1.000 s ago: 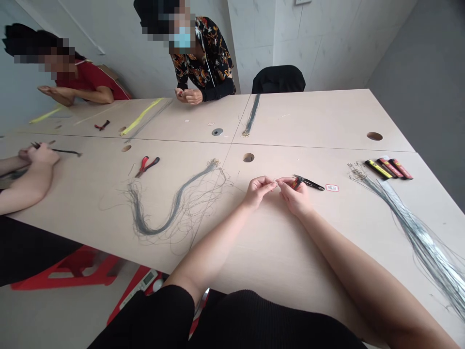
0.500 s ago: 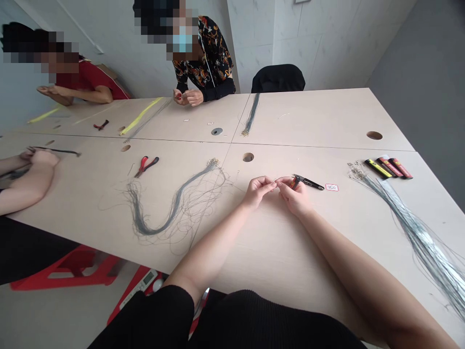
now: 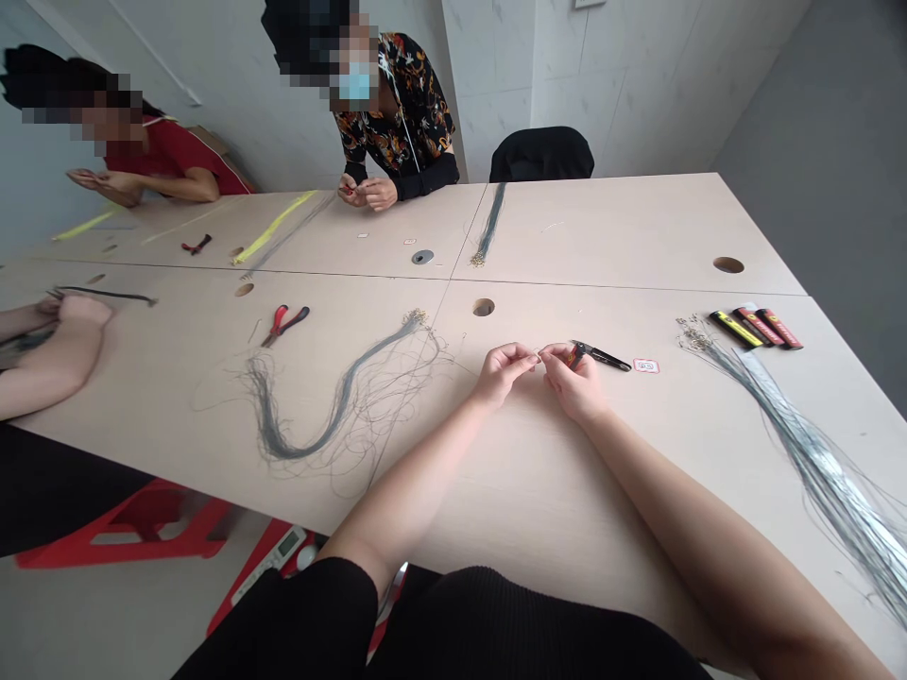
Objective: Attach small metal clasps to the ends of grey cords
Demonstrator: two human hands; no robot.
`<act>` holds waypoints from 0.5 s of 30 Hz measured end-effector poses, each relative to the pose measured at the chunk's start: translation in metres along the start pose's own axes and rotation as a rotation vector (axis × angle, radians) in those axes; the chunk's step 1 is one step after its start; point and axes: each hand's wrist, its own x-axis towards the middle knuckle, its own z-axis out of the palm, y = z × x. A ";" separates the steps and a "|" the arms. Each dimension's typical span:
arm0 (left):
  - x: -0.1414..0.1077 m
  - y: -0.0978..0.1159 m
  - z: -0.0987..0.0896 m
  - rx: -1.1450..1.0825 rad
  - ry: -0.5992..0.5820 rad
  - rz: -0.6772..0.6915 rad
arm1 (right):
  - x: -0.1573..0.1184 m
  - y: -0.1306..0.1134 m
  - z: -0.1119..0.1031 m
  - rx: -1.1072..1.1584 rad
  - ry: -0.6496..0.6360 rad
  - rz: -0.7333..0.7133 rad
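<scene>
My left hand (image 3: 504,374) and my right hand (image 3: 573,383) meet above the light wooden table (image 3: 496,491), their fingertips pinching a tiny metal fitting (image 3: 537,356). Its exact form is too small to tell. Black-handled pliers with a red part (image 3: 601,358) lie against my right hand, and I cannot tell whether that hand grips them. A small white label (image 3: 645,365) sits just beyond them. To my right lies a long bundle of thin grey lines (image 3: 814,463), and a looser one (image 3: 333,406) curves to my left.
Red-handled pliers (image 3: 284,326) lie left of my hands, and several red and yellow packets (image 3: 757,328) lie at the right. Three co-workers' arms or hands (image 3: 365,193) surround the table, which has round holes (image 3: 483,307). A red stool (image 3: 128,529) stands below.
My hands stay pinched together at nearly the same spot. The whole view has shifted only slightly, and the co-workers' hands have made small movements.
</scene>
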 end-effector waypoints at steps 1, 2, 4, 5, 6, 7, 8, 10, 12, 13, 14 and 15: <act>0.000 0.000 0.000 -0.011 0.003 -0.004 | 0.000 -0.001 -0.001 -0.025 0.010 -0.003; 0.001 0.000 0.000 -0.025 0.007 -0.011 | 0.001 -0.002 -0.002 -0.068 0.024 -0.009; 0.002 0.001 -0.002 -0.071 0.024 -0.032 | 0.002 -0.006 -0.005 -0.232 0.055 -0.047; 0.003 0.001 -0.003 -0.105 0.032 -0.044 | 0.003 -0.009 -0.007 -0.349 0.064 -0.077; 0.004 0.002 -0.004 -0.149 0.039 -0.057 | 0.003 -0.010 -0.009 -0.479 0.065 -0.110; 0.005 0.003 -0.006 -0.200 0.041 -0.069 | 0.004 -0.012 -0.010 -0.613 0.056 -0.144; 0.005 0.004 -0.007 -0.253 0.041 -0.079 | 0.004 -0.013 -0.012 -0.743 0.040 -0.170; 0.006 0.006 -0.009 -0.342 0.035 -0.096 | 0.002 -0.013 -0.014 -0.981 -0.003 -0.189; 0.005 0.008 -0.011 -0.385 0.040 -0.109 | -0.001 -0.012 -0.016 -1.203 -0.050 -0.195; 0.005 0.009 -0.011 -0.391 0.045 -0.117 | -0.004 -0.012 -0.016 -1.311 -0.071 -0.199; 0.005 0.009 -0.011 -0.390 0.050 -0.124 | -0.007 -0.012 -0.016 -1.415 -0.090 -0.208; 0.004 0.009 -0.011 -0.386 0.048 -0.128 | -0.010 -0.012 -0.016 -1.513 -0.108 -0.218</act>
